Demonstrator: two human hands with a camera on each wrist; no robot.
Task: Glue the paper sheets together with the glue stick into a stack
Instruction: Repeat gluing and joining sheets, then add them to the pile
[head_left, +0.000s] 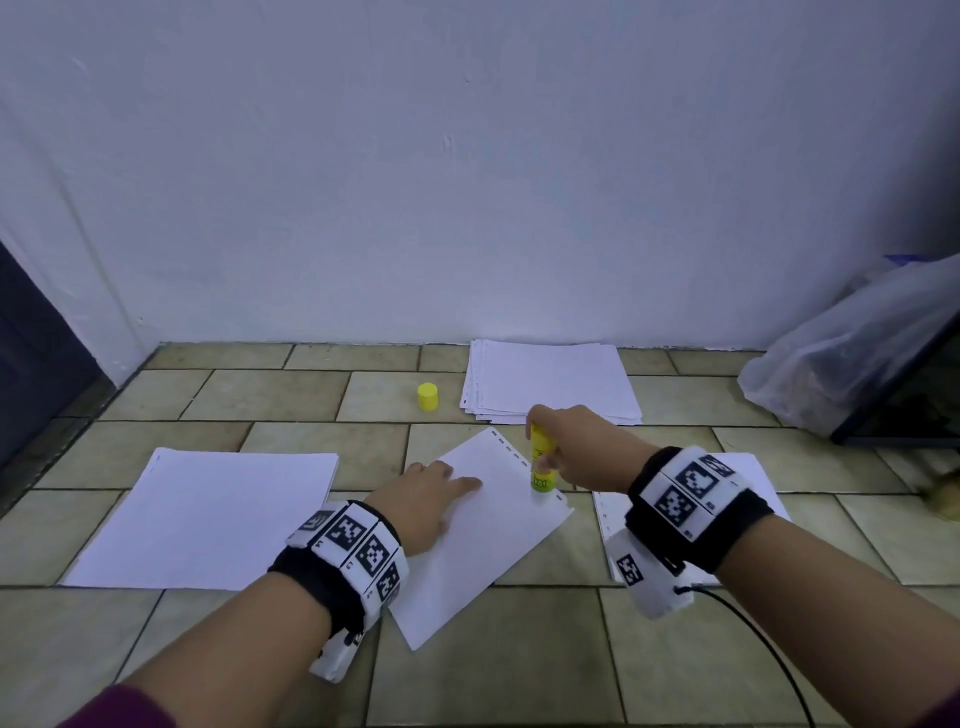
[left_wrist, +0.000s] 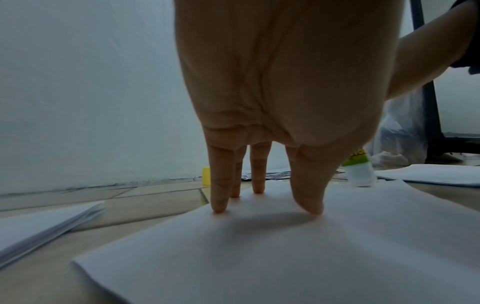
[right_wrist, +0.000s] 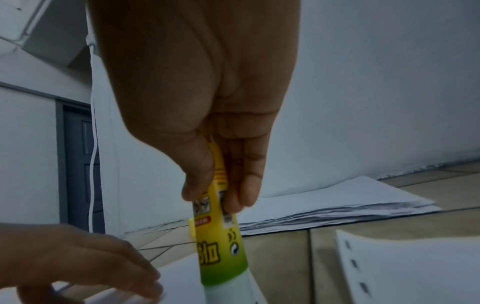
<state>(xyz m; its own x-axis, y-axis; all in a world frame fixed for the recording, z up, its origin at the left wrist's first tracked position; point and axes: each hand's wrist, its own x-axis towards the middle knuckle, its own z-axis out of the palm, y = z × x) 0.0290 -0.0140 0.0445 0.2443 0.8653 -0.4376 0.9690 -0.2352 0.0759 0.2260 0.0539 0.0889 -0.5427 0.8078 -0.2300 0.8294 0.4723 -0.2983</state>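
Head view, left to right: a stack (head_left: 208, 514) lies at your left; your left hand (head_left: 423, 501) presses straight fingers (left_wrist: 219, 185) on one tilted sheet (head_left: 483, 540), long axis near-left to far-right. Your right hand (head_left: 571, 449) grips the one glue stick (head_left: 542, 460), upright, tip down at the sheet's punched right edge. One yellow cap (head_left: 428, 397) stands far. Two more stacks lie far (head_left: 556, 382) and right (head_left: 610, 512).

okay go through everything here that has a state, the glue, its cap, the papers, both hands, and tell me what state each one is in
glue stick: uncapped, upright, tip down on the sheet's punched edge.
yellow cap: off, standing on the floor tiles.
single sheet: flat, angled, pinned down.
left hand: fingers straight, pressing the sheet.
right hand: grips the glue stick.
far stack: loose, edges fanned.
left stack: flat, untouched.
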